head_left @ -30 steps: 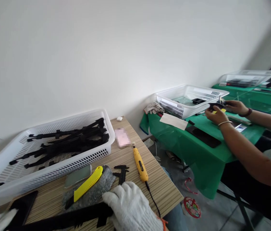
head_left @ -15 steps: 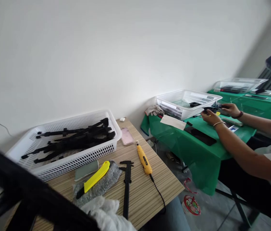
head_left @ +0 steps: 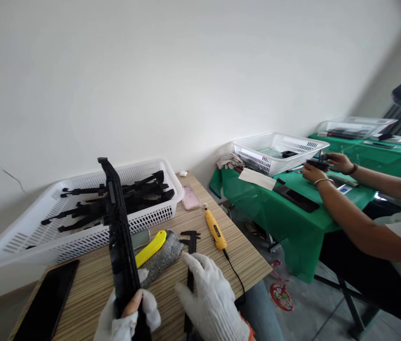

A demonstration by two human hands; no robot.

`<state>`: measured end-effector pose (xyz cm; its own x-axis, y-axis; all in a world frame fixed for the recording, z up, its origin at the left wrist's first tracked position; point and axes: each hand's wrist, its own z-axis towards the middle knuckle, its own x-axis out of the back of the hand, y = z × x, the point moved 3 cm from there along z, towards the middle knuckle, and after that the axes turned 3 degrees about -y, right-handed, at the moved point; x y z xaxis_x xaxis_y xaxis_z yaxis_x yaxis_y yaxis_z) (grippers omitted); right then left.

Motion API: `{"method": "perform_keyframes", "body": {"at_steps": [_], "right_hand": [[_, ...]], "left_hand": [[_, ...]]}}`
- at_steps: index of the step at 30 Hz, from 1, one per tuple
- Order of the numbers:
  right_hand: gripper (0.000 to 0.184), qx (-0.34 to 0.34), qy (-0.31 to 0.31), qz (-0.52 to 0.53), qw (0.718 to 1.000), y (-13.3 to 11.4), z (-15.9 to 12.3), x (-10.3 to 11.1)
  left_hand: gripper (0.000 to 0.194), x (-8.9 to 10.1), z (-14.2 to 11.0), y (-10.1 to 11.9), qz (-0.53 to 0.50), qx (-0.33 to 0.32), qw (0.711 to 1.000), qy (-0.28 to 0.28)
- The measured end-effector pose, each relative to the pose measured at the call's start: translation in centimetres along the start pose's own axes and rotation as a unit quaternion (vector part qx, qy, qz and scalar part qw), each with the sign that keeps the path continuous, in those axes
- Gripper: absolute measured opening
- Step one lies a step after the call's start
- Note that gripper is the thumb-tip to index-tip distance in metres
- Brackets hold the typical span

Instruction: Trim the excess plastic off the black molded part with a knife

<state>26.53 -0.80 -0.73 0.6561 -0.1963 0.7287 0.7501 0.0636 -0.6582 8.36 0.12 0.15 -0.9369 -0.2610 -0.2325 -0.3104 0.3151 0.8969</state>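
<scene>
The long black part (head_left: pixel 119 237), upright in the left hand (head_left: pixel 125 327), blocks the straight way to the white basket (head_left: pixel 152 217); on its left, a hand could pass over the wood towards the dark slab (head_left: pixel 49 303). On its right, the yellow knife (head_left: pixel 151 248) and grey cloth (head_left: pixel 167 257) obstruct; a bare strip runs between the caliper (head_left: pixel 192 242), beneath the right hand (head_left: pixel 209 296), and the rotary tool (head_left: pixel 215 229) with its cord (head_left: pixel 236 273).

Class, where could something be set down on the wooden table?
Bare striped tabletop shows between the flat black slab and white-gloved left hand, and between the yellow pen-shaped tool and the right edge. Crowded: yellow plastic cutter, grey cloth and black caliper, from the white perforated basket to gloved right hand.
</scene>
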Motion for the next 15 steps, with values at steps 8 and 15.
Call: {"method": "perform_keyframes", "body": {"at_steps": [8, 15], "right_hand": [[0.059, -0.047, -0.067, -0.093, 0.992, 1.4, 1.2, -1.3], [0.044, -0.089, -0.122, -0.101, 0.983, 0.6, 5.1, 0.1]], "left_hand": [[0.071, -1.5, -0.2, -0.2, -0.046, -0.027, 0.999, 0.003], [0.078, -1.2, 0.5, -0.4, -0.071, 0.023, 0.997, 0.028]]}}
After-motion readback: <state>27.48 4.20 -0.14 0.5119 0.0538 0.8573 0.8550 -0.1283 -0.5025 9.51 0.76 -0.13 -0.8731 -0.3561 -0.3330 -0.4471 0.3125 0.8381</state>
